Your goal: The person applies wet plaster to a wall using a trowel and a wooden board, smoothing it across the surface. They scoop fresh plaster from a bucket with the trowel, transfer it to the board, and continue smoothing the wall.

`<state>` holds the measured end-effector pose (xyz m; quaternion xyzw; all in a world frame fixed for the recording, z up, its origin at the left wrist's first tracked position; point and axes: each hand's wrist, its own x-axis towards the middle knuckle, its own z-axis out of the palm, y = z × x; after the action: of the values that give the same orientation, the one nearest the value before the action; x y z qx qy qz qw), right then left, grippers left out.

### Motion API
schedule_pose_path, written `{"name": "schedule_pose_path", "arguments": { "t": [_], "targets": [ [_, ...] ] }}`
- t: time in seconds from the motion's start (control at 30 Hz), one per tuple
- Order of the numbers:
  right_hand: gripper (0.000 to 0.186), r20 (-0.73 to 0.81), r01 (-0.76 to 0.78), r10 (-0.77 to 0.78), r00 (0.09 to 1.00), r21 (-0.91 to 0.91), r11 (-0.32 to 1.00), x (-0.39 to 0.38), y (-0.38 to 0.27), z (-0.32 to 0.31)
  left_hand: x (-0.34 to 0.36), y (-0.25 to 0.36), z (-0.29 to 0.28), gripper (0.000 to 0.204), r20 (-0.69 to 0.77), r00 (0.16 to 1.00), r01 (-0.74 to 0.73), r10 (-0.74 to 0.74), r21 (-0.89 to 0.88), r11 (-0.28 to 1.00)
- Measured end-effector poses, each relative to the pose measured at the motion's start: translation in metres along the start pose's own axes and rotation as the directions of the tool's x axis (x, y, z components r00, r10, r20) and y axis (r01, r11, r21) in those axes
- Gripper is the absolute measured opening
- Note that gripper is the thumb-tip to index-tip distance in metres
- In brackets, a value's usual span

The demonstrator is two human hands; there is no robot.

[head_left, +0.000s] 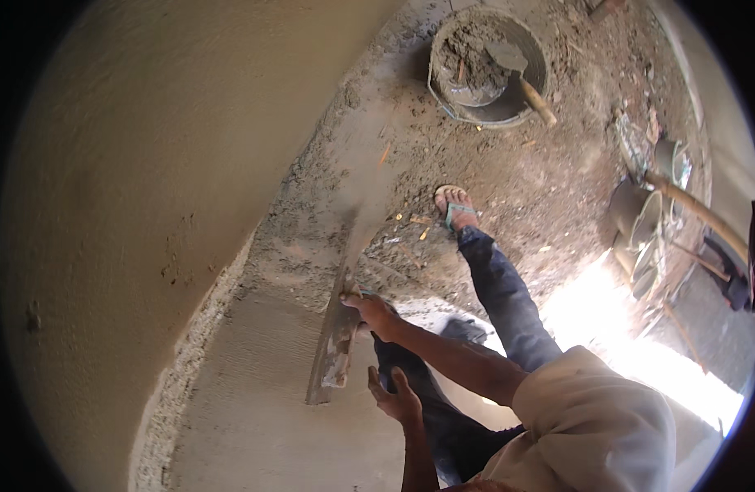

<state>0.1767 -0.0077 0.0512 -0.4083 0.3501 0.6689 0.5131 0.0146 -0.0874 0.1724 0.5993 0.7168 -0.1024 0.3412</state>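
My right hand (371,313) is closed round the grip of a long, mortar-smeared plastering float (331,348). The float lies along the wet grey mortar surface (262,369), and its far end is smeared by motion. Just beside the float's near end hangs my left hand (398,399), thumb and fingers apart, holding nothing. Left of the float, the smooth surface meets a plastered wall (139,189) along a rough, pale strip (180,377). Past the float, the mortar looks coarse and lumpy.
At the far side stands a round bucket (508,111) of wet mortar with a wooden-handled trowel (517,70) in it. Several buckets (636,209) and a long wooden handle (697,209) crowd the right. My sandalled foot (457,209) rests on the debris-strewn ground (525,184).
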Motion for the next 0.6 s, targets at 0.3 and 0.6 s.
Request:
{"name": "schedule_pose_path", "arguments": {
  "t": [0.3, 0.6],
  "targets": [
    [0.039, 0.069, -0.15, 0.168, 0.983, -0.208, 0.966, -0.052, 0.004, -0.083, 0.001, 0.099, 0.044, 0.061, 0.226, 0.84, 0.398, -0.494, -0.875, 0.277],
    [0.032, 0.379, 0.372, 0.215, 0.9, -0.925, 0.073, -0.143, -0.117, -0.105, -0.016, 0.046, 0.06, 0.041, -0.164, 0.845, -0.102, -0.509, -0.984, 0.148]
  ]
}}
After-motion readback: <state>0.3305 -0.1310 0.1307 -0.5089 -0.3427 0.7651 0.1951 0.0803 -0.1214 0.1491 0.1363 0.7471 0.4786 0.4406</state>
